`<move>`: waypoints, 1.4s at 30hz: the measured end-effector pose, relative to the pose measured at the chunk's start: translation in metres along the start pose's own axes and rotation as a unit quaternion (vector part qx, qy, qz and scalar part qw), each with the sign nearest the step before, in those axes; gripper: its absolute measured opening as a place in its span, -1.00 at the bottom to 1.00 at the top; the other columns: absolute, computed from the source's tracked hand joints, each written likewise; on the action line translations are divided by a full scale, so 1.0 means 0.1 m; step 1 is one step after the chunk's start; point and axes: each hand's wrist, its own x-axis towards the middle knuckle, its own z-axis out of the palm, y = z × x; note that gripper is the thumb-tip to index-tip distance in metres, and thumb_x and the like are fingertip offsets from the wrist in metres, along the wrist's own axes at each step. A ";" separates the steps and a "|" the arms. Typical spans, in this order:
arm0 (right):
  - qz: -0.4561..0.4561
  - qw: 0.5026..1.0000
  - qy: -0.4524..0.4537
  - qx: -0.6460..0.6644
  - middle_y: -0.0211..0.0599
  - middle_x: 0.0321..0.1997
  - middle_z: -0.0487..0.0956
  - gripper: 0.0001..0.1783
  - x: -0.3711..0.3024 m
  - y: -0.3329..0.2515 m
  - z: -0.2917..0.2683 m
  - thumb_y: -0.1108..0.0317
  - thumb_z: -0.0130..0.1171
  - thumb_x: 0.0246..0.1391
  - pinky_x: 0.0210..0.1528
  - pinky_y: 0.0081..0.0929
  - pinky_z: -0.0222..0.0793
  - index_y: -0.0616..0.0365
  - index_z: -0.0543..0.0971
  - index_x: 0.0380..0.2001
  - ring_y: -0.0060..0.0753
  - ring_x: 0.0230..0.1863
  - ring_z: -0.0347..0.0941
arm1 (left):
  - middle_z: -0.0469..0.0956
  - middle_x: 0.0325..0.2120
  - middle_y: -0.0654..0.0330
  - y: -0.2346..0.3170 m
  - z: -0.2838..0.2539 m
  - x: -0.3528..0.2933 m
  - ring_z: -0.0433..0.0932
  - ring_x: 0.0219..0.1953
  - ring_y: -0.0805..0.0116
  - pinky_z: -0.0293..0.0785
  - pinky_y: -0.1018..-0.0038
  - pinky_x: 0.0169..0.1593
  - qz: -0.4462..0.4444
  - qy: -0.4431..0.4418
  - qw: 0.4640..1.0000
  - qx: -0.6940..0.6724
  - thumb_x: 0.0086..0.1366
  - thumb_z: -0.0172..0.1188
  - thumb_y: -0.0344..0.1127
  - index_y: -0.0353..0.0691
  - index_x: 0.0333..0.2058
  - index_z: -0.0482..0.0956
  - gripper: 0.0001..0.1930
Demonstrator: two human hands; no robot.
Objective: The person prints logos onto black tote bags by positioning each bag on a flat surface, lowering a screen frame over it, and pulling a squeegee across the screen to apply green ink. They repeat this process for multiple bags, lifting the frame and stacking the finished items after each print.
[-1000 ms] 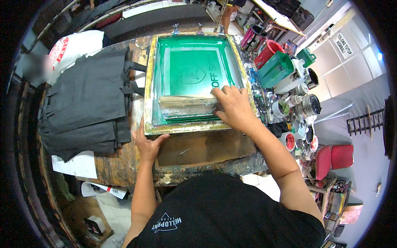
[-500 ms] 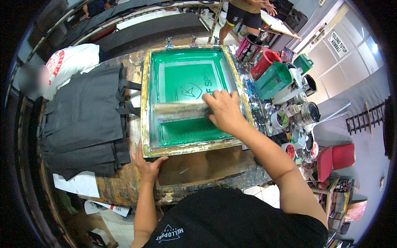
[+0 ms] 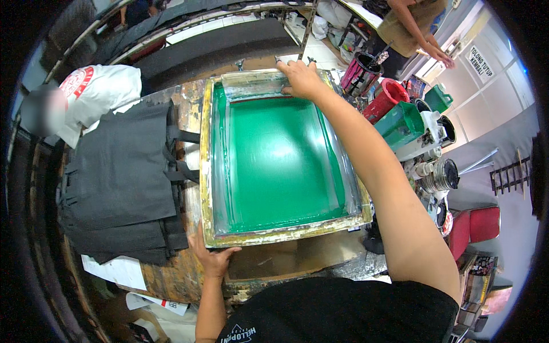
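Right hand (image 3: 300, 80) now at squeegee's (image 3: 254, 86) far end

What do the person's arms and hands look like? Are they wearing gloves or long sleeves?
No gloves and no long sleeves. The left hand and the right hand are both bare, and so are both forearms. No rings, watch or bracelets show. The person wears a black short-sleeved T-shirt with a small white print near the collar.
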 end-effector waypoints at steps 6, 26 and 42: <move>-0.017 1.000 0.013 -0.003 -0.20 0.15 0.59 -0.11 0.26 0.24 0.12 0.05 0.56 -0.05 0.12 0.28 0.33 -0.15 0.37 0.34 -0.02 0.25 0.49 | 0.56 -0.05 -0.02 -0.03 0.03 0.03 0.42 -0.06 0.01 0.38 0.12 0.07 -0.008 0.002 1.000 -0.025 -0.32 0.57 0.46 -0.44 0.33 0.38 0.35; -0.015 0.952 0.306 0.027 -0.22 -0.21 0.53 -0.45 -2.82 -1.12 -1.71 -0.31 0.29 0.10 0.12 0.06 0.16 -0.06 0.63 -0.17 -0.14 -0.05 0.45 | 0.52 0.14 0.03 1.13 -0.24 1.00 0.49 0.17 0.28 0.38 0.36 0.27 -0.030 0.122 0.943 -0.308 0.37 0.43 -0.10 -0.40 0.39 0.29 -0.22; -0.007 0.939 0.340 0.045 -0.28 -0.50 0.46 -0.25 -1.96 -0.79 -2.52 -0.43 -0.06 0.34 -0.16 -0.21 0.12 0.10 0.57 -0.44 -0.34 -0.40 0.29 | 0.48 0.12 -0.03 0.57 1.33 1.39 0.39 0.20 -0.04 0.29 0.05 0.23 0.208 -0.144 0.958 0.137 0.29 0.29 0.26 -0.33 0.18 0.60 -0.24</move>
